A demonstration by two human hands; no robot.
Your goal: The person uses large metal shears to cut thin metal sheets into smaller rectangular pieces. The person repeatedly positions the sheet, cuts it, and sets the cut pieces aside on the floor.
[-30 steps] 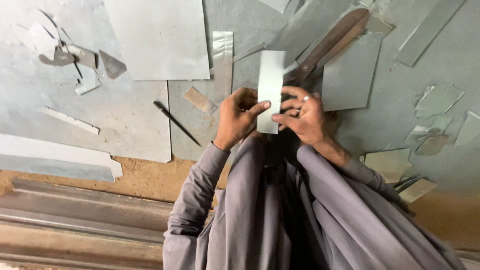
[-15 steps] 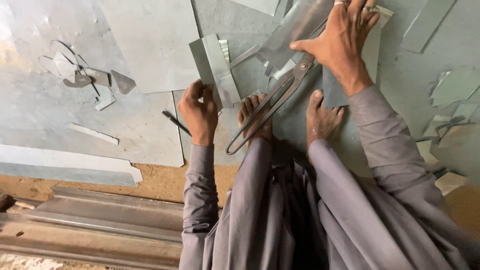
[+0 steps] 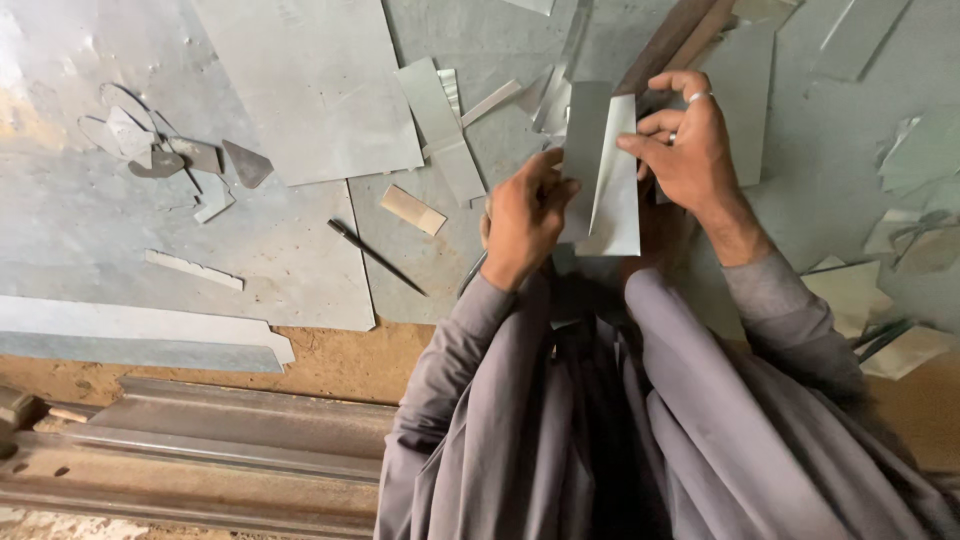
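Both my hands hold one folded strip of grey sheet metal [image 3: 603,170] upright in front of me. My left hand [image 3: 522,215] grips its lower left edge. My right hand [image 3: 685,145], with a ring on one finger, pinches the upper right flap, which stands bent outward along a crease. Grey sleeves cover both forearms. Below the strip, part of a tool handle [image 3: 472,272] shows beside my left wrist; the rest of it is hidden.
Sheet metal offcuts lie all over the floor: a large sheet [image 3: 310,80] at top, a narrow strip [image 3: 440,125], small scraps [image 3: 160,155] at left. A dark pencil-like rod [image 3: 375,257] lies left of my hand. A steel rail [image 3: 200,440] runs along the bottom left.
My right hand has let go of the large shears and come back down. Both hands now hold the folded metal strip again, and the shears are out of sight.
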